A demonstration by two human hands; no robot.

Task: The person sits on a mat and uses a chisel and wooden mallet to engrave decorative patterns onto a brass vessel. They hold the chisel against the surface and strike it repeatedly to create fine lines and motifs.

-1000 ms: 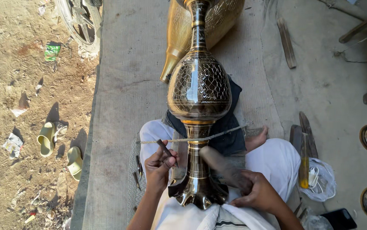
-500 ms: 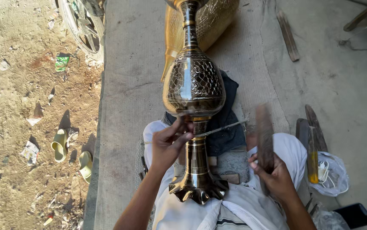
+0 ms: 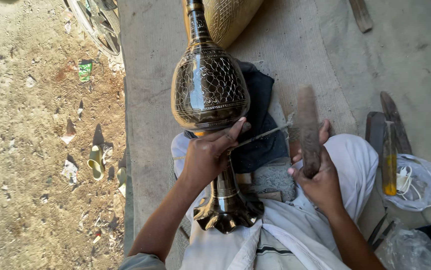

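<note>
Brass vase [image 3: 209,95], dark and cut all over with a net pattern, lies lengthwise across the seated person's lap in the head view, its flared foot [image 3: 228,215] against the white-clothed thighs and its narrow neck pointing away. That seems to keep the round belly steady and close under the eyes. A dark cloth [image 3: 258,125] is bunched beneath the belly, probably as padding. The left hand [image 3: 210,155] rests on the stem just below the belly and pinches a thin metal chisel [image 3: 263,135], whose shaft runs out to the right. The right hand [image 3: 320,182] is closed around a dark wooden stick [image 3: 308,130], held upright just beside the chisel's far end, likely as a mallet.

The person sits on a grey mat [image 3: 295,45] over a concrete floor [image 3: 405,55]. Flat tools [image 3: 388,145] and a plastic bag [image 3: 418,182] lie near the right knee. Beyond the mat's left edge is bare dirt [image 3: 25,150] with litter and a pair of sandals [image 3: 97,162].
</note>
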